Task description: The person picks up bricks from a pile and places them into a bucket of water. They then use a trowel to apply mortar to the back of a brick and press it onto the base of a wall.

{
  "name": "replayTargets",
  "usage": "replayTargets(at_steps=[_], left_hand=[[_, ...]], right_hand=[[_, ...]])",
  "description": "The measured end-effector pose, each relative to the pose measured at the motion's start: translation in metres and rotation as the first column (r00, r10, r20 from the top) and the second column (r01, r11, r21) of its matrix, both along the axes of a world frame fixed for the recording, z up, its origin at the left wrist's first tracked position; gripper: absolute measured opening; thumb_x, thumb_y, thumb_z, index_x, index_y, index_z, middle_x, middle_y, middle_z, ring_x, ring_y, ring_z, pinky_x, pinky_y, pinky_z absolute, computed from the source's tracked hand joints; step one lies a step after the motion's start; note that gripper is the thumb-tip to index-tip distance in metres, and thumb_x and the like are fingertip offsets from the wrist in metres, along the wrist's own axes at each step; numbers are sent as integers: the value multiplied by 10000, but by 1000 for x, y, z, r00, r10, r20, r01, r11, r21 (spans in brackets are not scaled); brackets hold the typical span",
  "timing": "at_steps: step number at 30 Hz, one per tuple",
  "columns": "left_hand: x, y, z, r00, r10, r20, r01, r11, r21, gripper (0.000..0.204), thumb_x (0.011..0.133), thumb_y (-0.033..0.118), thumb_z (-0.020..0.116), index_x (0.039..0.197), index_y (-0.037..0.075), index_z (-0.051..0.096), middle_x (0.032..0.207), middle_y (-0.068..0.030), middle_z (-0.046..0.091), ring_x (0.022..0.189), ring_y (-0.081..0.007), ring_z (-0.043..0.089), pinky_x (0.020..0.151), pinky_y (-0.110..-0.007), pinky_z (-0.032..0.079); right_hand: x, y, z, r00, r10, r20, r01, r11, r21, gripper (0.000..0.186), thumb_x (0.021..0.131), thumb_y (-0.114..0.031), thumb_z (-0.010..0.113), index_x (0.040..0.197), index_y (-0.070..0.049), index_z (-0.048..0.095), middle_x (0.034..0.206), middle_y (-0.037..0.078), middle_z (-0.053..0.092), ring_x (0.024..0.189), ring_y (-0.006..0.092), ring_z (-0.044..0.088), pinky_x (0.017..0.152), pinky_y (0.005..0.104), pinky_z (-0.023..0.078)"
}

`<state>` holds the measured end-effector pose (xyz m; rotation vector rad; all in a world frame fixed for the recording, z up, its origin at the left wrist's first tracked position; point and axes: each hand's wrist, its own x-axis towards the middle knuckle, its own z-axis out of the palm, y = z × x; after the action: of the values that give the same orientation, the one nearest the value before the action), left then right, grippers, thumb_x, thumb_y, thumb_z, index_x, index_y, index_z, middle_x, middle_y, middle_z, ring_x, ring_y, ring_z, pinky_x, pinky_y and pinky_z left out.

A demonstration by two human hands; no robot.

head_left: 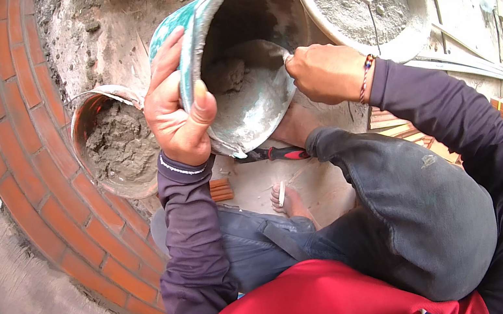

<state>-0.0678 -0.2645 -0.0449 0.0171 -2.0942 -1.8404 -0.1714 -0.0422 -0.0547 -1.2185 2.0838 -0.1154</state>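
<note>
A green bucket (169,29), coated inside with grey mortar, is tilted so that its mouth faces me. My left hand (181,105) grips its left rim, with the thumb at the mouth and the fingers around the outside. My right hand (327,72) is closed at the bucket's right side, pinching the edge of a thin, curved, mortar-smeared piece (276,84) inside the mouth. Its exact kind is unclear. A lump of wet mortar (227,76) sits deeper in the bucket. Below the bucket lies a tool with a red and black handle (289,153), its other end partly hidden.
Left of the bucket stands a second bucket (79,128) full of wet mortar, beside curving courses of orange bricks (22,144). A round tub (419,32) of grey material stands at the upper right. Loose bricks (220,189) and white pipes (467,67) lie nearby. My feet are close below.
</note>
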Motion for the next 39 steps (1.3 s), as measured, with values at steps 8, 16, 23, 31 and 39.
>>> replayTargets(at_steps=[8, 16, 23, 31, 39], left_hand=[[2, -3, -6, 999, 39, 10, -40, 998, 45, 549, 851, 462, 684, 903, -84, 672, 1303, -246, 564, 1303, -351, 452, 1101, -479, 271], [5, -26, -6, 992, 110, 59, -120, 971, 205, 495, 901, 373, 655, 1017, -109, 663, 1359, -216, 516, 1255, -256, 487, 1051, -379, 346], [-20, -48, -34, 880, 475, 3, -387, 712, 586, 460, 998, 316, 501, 1250, -68, 518, 1200, -173, 605, 1098, -271, 593, 992, -407, 452], [-73, -98, -35, 766, 540, 348, -610, 781, 132, 572, 961, 468, 530, 1145, -72, 580, 1008, -146, 637, 908, -215, 597, 852, -362, 482], [77, -116, 103, 725, 601, 335, -579, 796, -176, 340, 989, 310, 555, 1139, 12, 622, 1149, -99, 651, 1003, -157, 641, 829, -284, 519]], right_hand=[[14, 2, -26, 866, -51, 497, 155, 973, -169, 245, 849, -167, 574, 829, 77, 552, 728, 275, 599, 721, 453, 610, 658, 467, 502], [12, 7, -10, 334, -299, 894, 333, 925, 185, 193, 963, -209, 560, 936, -20, 536, 573, -13, 510, 438, 83, 506, 417, 272, 416], [-33, -5, 84, 537, -458, 708, 532, 835, 137, 215, 955, -211, 575, 1003, -2, 565, 575, -4, 497, 414, 75, 487, 376, 241, 404], [-49, -21, 110, 502, -548, 669, 728, 685, 14, 254, 942, -252, 588, 999, -6, 560, 587, -12, 504, 432, 74, 496, 367, 243, 389], [-49, -29, 127, 428, -520, 739, 827, 555, -88, 250, 972, -233, 544, 1108, -23, 555, 640, -37, 457, 427, 21, 383, 359, 174, 309]])
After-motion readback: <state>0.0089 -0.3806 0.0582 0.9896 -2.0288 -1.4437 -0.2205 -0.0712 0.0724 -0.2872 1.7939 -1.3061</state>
